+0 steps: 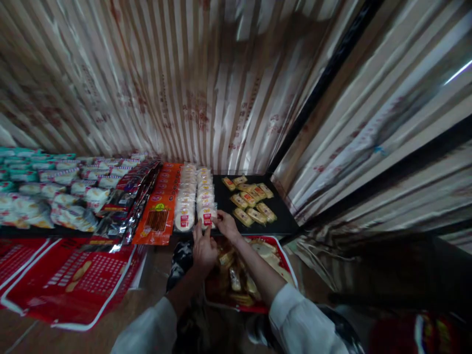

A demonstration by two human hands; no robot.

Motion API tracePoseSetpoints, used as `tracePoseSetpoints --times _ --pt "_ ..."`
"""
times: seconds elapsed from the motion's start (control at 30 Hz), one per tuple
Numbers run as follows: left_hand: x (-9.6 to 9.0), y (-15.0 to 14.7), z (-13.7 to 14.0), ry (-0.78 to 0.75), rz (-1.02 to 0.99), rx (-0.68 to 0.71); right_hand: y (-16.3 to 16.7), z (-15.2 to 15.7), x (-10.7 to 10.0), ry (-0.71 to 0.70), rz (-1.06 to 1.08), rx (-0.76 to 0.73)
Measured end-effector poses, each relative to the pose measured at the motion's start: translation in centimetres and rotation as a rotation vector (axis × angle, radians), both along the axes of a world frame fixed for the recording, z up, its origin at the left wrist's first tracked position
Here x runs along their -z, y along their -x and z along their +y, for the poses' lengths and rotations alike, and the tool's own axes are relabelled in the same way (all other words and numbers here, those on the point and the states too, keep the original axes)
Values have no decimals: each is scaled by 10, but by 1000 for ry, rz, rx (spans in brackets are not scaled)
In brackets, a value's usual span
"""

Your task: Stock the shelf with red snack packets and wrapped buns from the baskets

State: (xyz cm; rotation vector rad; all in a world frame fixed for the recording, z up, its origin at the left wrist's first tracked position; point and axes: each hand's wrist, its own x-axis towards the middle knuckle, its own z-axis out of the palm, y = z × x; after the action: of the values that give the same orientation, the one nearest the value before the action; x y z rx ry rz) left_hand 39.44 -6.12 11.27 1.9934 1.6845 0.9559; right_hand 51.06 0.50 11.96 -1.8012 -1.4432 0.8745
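Note:
A front white round snack packet (207,217) with a red label lies at the near end of a row of similar overlapping packets (205,189). My left hand (204,250) reaches the packet's near edge, its fingers stretched out and apart against it. At the right edge, my right hand (226,225) has its fingertips closed on the same packet. Just left runs a second row of white packets (186,196), its front one also red-labelled. To the right, several yellow wrapped snacks (254,195) lie loosely on the black shelf (282,223).
Orange snack packs (158,211), dark shiny packs (131,196) and many white pouches (75,214) fill the left side. Below my forearms stands a red-rimmed container (293,275) with wrapped snacks. Red bags (73,282) hang lower left. Striped sheeting (206,88) backs the shelf; a dark post (313,93) slants at right.

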Motion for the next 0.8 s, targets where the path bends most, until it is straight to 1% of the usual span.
tracePoseSetpoints --times 0.17,0.23,0.33,0.4,0.47,0.53,0.6,0.7,0.8 --pt "11 -3 19 -21 33 53 5 12 -6 64 -240 -4" --pt "18 -4 24 -34 59 64 5 12 -7 60 -341 -9" --pt "27 -4 28 -77 109 65 5 10 -4 20 -433 13" --pt "32 -5 29 -130 133 66 4 9 -1 -60 -479 46" --pt "37 -7 29 -186 148 63 4 11 0 -196 -516 51" --pt "41 -9 28 -238 158 52 5 18 1 -340 -538 -8" --pt "44 -13 28 -277 175 48 7 28 2 -438 -557 -116" --pt "46 -17 28 -300 222 44 9 44 9 -476 -573 -251" --pt "47 -17 30 -302 269 48 11 53 24 -452 -546 -278"
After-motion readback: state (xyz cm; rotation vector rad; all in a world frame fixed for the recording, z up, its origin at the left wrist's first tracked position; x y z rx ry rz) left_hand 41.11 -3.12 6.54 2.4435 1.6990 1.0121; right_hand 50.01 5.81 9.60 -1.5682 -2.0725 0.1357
